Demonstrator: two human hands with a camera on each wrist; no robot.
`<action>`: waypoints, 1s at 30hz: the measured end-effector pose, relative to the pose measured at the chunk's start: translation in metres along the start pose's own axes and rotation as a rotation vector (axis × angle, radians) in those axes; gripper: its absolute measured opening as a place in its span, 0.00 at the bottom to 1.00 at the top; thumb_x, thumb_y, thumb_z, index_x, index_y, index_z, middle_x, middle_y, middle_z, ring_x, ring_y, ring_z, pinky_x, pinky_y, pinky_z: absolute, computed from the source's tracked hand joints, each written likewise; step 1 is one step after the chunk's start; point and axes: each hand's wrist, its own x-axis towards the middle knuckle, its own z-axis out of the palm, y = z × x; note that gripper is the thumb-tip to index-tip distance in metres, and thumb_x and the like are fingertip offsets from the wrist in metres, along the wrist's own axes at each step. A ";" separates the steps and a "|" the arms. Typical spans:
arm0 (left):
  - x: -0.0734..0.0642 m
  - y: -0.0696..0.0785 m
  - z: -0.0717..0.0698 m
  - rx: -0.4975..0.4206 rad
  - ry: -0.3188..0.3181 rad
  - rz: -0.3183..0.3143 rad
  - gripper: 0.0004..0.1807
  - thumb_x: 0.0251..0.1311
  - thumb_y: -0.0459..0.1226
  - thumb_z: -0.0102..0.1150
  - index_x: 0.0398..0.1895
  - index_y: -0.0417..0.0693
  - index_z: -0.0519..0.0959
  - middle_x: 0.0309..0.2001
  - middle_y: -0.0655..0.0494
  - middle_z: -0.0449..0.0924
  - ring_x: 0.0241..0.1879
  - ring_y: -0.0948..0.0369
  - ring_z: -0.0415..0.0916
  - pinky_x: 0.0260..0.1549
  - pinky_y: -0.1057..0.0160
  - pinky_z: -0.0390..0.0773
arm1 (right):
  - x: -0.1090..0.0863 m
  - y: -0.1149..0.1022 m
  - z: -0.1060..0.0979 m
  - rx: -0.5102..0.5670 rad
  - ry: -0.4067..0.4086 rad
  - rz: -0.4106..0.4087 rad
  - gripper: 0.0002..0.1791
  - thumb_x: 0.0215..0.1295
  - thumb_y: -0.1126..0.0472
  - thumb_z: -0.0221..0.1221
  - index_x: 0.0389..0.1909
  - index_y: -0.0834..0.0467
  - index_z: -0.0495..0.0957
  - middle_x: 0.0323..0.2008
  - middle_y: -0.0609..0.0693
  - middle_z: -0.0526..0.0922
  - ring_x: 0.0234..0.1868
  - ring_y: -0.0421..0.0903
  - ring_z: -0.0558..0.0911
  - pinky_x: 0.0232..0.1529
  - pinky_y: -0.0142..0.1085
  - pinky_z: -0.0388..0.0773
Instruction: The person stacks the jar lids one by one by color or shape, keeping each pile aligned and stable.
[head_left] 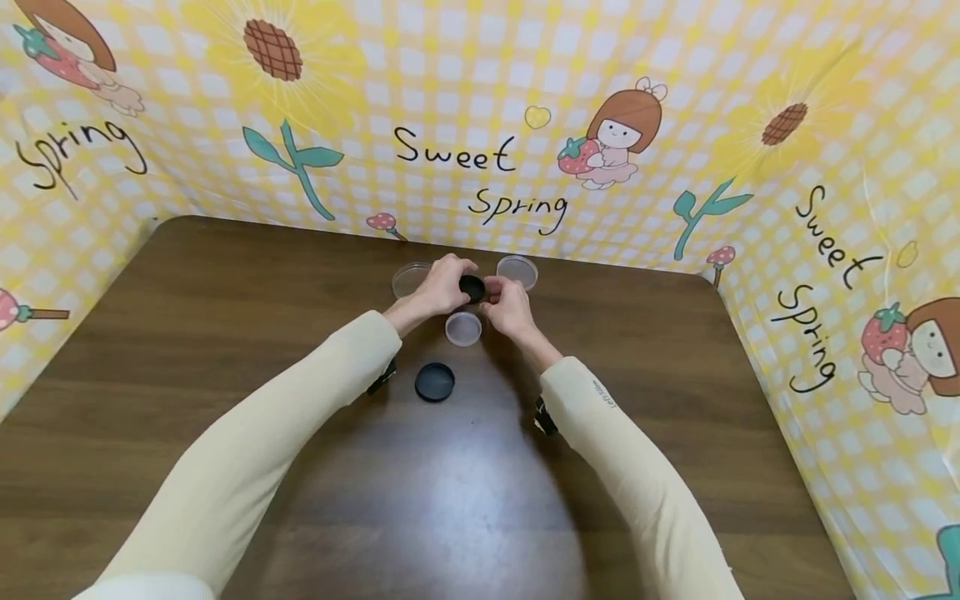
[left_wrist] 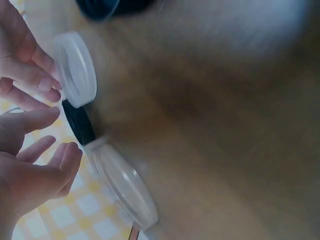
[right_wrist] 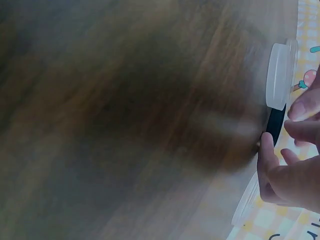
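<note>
A shallow round black dish lies near the table's far edge, between the two hands. My left hand is at its left side, fingers loosely spread; the left wrist view shows the left hand with nothing gripped. From the right, my right hand reaches to the same dish. In the right wrist view one extended finger of the right hand is right at the black dish's side. Just in front of that dish is a small clear round dish.
Larger clear round dishes lie behind the left hand and behind the right hand. Closer to the person sits a second black round dish. A yellow checked cloth rises along the back and sides of the wooden table.
</note>
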 end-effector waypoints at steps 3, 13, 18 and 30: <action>0.008 -0.004 -0.003 0.069 -0.049 0.045 0.26 0.51 0.24 0.63 0.57 0.27 0.73 0.53 0.34 0.75 0.56 0.43 0.66 0.61 0.47 0.58 | 0.002 -0.002 0.002 -0.010 0.028 -0.002 0.26 0.53 0.74 0.63 0.56 0.69 0.75 0.46 0.63 0.82 0.46 0.55 0.80 0.49 0.39 0.74; 0.027 -0.007 -0.010 0.184 -0.224 0.091 0.25 0.48 0.24 0.67 0.53 0.29 0.76 0.52 0.35 0.76 0.56 0.43 0.68 0.58 0.49 0.64 | 0.009 -0.003 0.011 -0.060 0.075 -0.018 0.23 0.51 0.73 0.65 0.51 0.70 0.77 0.39 0.61 0.85 0.42 0.53 0.82 0.59 0.41 0.65; 0.028 -0.006 -0.012 0.140 -0.233 0.064 0.22 0.47 0.23 0.67 0.49 0.30 0.78 0.49 0.38 0.79 0.53 0.44 0.71 0.56 0.50 0.68 | 0.010 -0.005 0.014 -0.052 0.088 -0.005 0.22 0.52 0.73 0.65 0.50 0.71 0.77 0.38 0.61 0.85 0.47 0.54 0.79 0.63 0.44 0.57; 0.032 -0.006 -0.013 0.110 -0.274 0.065 0.14 0.45 0.21 0.65 0.39 0.32 0.81 0.38 0.41 0.82 0.42 0.48 0.75 0.47 0.52 0.72 | 0.011 -0.004 0.015 -0.044 0.103 0.050 0.21 0.53 0.72 0.66 0.50 0.70 0.78 0.42 0.63 0.84 0.52 0.58 0.74 0.63 0.46 0.57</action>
